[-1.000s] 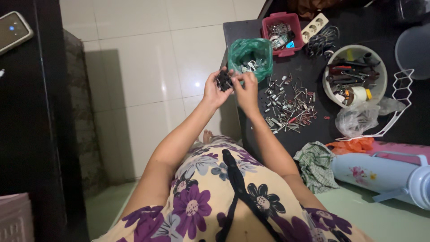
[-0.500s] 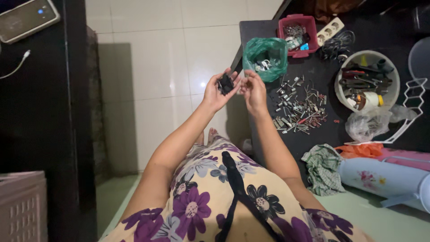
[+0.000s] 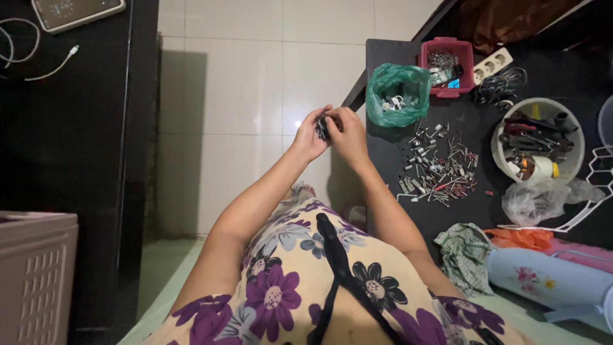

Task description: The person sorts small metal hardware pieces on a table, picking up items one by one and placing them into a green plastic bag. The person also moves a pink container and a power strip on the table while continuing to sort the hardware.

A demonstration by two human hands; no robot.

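Note:
My left hand and my right hand meet over the white tiled floor, just left of a black table. Between them they grip a small black part with bits of metal on it; both sets of fingers close around it. On the table to the right lies a scatter of small screws and metal fittings. Behind the hands stands a green plastic bag holding more metal pieces.
A red tray of hardware, a white power strip, a round white tub of tools, a clear bag, a checked cloth and a pale blue flask crowd the table. A phone lies on the dark shelf, left.
The hands have come together again on the black part after the right hand had drawn slightly away. The view has shifted, so everything sits further right in the frame.

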